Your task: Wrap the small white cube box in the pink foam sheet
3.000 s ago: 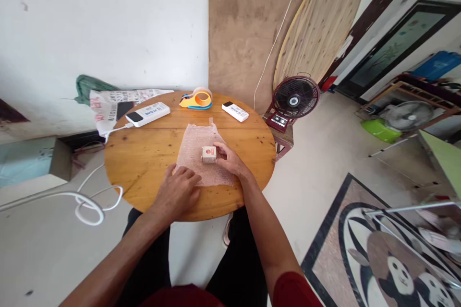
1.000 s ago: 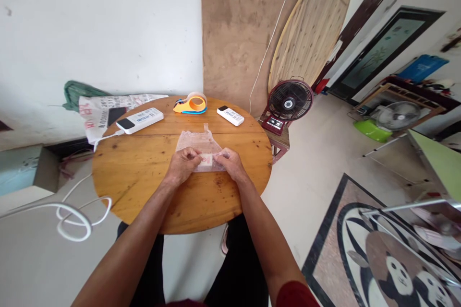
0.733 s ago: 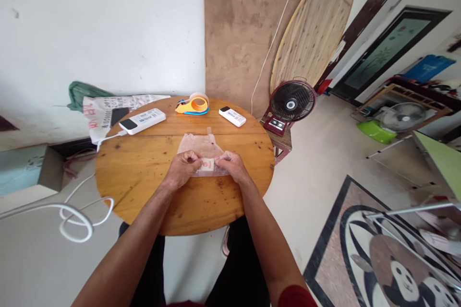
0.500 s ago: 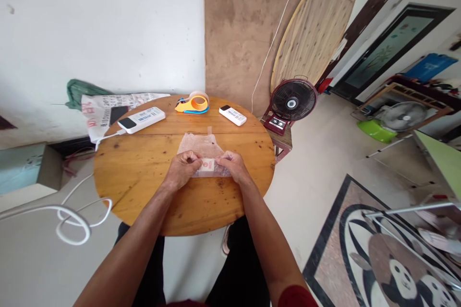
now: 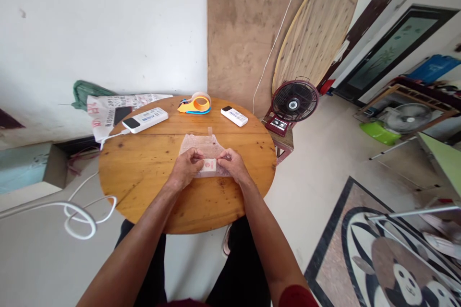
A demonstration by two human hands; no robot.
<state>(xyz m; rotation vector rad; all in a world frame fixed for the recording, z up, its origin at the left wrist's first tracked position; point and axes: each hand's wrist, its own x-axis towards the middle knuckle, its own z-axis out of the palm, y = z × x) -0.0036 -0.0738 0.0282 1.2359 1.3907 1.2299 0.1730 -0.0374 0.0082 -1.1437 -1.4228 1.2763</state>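
A sheet of clear bubble wrap (image 5: pixel 197 141) lies on the round wooden table (image 5: pixel 144 158), with a strip of clear tape (image 5: pixel 210 131) sticking out past its far edge. Near its close edge is a small flat white packet (image 5: pixel 209 165) with red print. My left hand (image 5: pixel 186 167) pinches the bubble wrap at the packet's left end. At the right end, my right hand (image 5: pixel 232 163) has thumb and forefinger pressed together on the wrap. Whether a layer of wrap covers the packet, I cannot tell.
Toward the back stand an orange and blue tape dispenser (image 5: pixel 195 104) and a white device with a dark end (image 5: pixel 234 116). A larger white device (image 5: pixel 145 120) with a cable lies at back left. A fan (image 5: pixel 294 101) stands on a stool at the right.
My fingers have shifted slightly at the packet's ends, staying pinched. The whole view has drifted a little; the things on the table keep their places.
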